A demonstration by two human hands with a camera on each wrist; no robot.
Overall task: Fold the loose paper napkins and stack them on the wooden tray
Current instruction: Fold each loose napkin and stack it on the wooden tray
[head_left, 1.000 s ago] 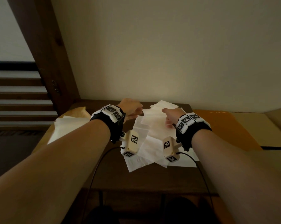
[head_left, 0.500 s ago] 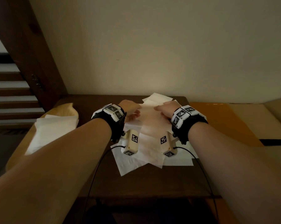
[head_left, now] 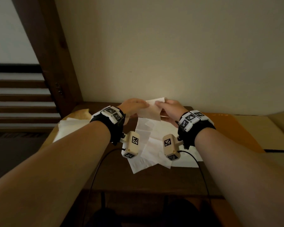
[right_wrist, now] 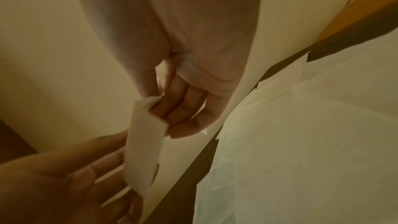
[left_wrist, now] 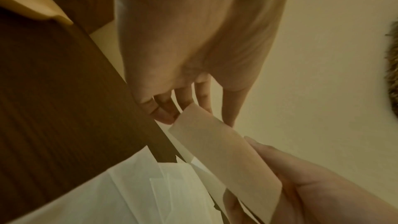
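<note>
A white paper napkin (head_left: 152, 110) hangs folded over in the air above the table's far edge. My left hand (head_left: 143, 106) pinches its left end and my right hand (head_left: 158, 104) pinches its right end. The right wrist view shows my right thumb and fingers (right_wrist: 172, 108) closed on the napkin (right_wrist: 144, 142). In the left wrist view the napkin (left_wrist: 219, 152) spans between both hands. Several loose napkins (head_left: 156, 145) lie spread on the dark wooden table (head_left: 138, 182) under my wrists. The wooden tray (head_left: 82, 113) at the left bears folded napkins (head_left: 67, 128).
A cream wall rises right behind the table. An orange surface (head_left: 236, 128) adjoins the table on the right. Dark wooden stairs (head_left: 20, 104) and a slanted beam stand at the left. Cables run from both wrist cameras over the table's near edge.
Both hands have lifted one napkin off the pile and moved closer together at the far edge. The napkin now hangs doubled between them instead of lying flat.
</note>
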